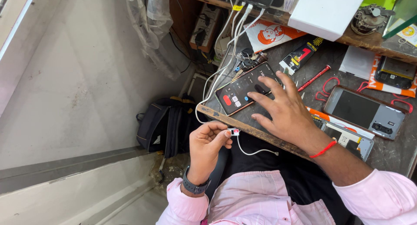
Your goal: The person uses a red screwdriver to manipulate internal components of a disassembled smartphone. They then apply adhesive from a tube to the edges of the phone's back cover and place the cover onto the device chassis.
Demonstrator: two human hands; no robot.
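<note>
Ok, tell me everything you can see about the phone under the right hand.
The phone is a dark slab with a thin reddish edge, lying flat and at a slant near the worn wooden front edge of the workbench. Its screen is lit, showing a dark display with a red button and small icons. The right hand is spread over it, fingertips touching the glass. A white cable runs beside its left end; whether it is plugged in cannot be told.
</note>
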